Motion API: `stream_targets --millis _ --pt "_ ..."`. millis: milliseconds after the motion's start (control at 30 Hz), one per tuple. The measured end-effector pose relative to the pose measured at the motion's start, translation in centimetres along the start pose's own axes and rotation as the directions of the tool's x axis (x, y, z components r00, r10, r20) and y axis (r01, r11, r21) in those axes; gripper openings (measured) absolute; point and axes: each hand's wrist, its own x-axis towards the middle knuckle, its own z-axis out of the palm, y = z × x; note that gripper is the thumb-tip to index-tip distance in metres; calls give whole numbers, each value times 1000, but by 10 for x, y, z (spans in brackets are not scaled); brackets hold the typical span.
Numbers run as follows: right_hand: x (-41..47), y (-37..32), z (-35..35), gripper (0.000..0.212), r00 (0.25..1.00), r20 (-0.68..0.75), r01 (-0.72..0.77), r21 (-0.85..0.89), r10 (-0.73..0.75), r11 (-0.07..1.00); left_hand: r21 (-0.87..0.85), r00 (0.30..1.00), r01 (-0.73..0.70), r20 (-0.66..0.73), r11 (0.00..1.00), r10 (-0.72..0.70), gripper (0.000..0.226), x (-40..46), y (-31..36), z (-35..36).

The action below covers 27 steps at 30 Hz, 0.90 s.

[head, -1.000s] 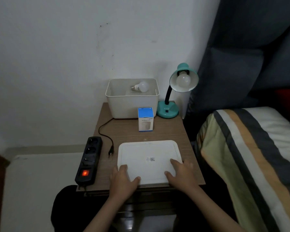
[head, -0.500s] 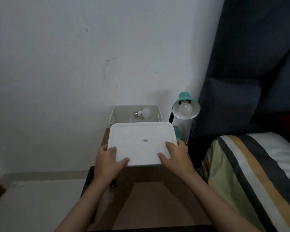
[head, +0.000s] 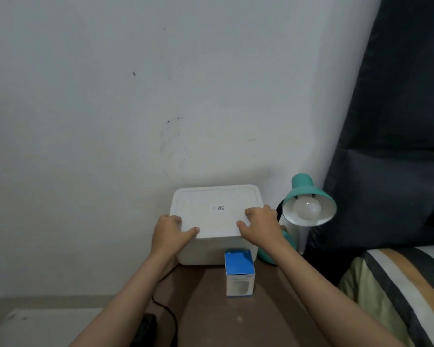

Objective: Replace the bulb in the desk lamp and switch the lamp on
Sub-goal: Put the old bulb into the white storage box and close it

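A white lid (head: 216,209) lies on top of the white plastic bin (head: 211,250) at the back of the brown bedside table (head: 236,319). My left hand (head: 169,234) grips the lid's near left corner and my right hand (head: 259,222) grips its near right corner. The loose bulb inside the bin is hidden under the lid. To the right stands the teal desk lamp (head: 308,196), unlit, with a white bulb (head: 307,209) in its shade. A small blue and white bulb box (head: 239,271) stands upright in front of the bin.
A black cable (head: 167,314) runs across the table's left side to a black power strip (head: 145,329) at the left edge. A bed with a striped cover (head: 396,291) lies on the right, below a dark curtain (head: 398,121). A white wall rises behind.
Both hands lifted the lid from the front of the table and carried it back onto the bin. The loose bulb in the bin is now covered.
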Motion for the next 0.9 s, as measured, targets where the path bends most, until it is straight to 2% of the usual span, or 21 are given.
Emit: stream_targets --millis 100,200,367,500,600,700,833,900 --pt "19 0 7 35 1000 12 19 2 -19 1000 -5 1000 -9 6 1000 9 51 18 -1 11" --pt "29 1 13 39 999 35 32 -3 -32 999 28 1000 -31 5 999 31 31 30 -3 17" --pt "33 5 27 43 998 61 -17 22 16 1000 95 999 -38 6 995 37 47 40 -10 26" --pt "21 5 29 49 998 63 -19 13 18 1000 125 998 -53 36 991 49 34 39 -18 33" --pt "17 7 27 51 998 63 -11 17 10 1000 184 996 -79 53 980 70 40 44 -19 34" --pt "18 5 28 49 996 86 -8 -29 10 1000 251 993 -83 108 964 58 46 42 -18 35" --pt "19 -1 22 47 990 131 -32 -99 45 995 323 966 -100 259 941 14 59 43 -14 27" --pt "10 -10 21 48 995 103 -2 -152 17 988 266 959 -99 282 959 21 64 34 -17 21"
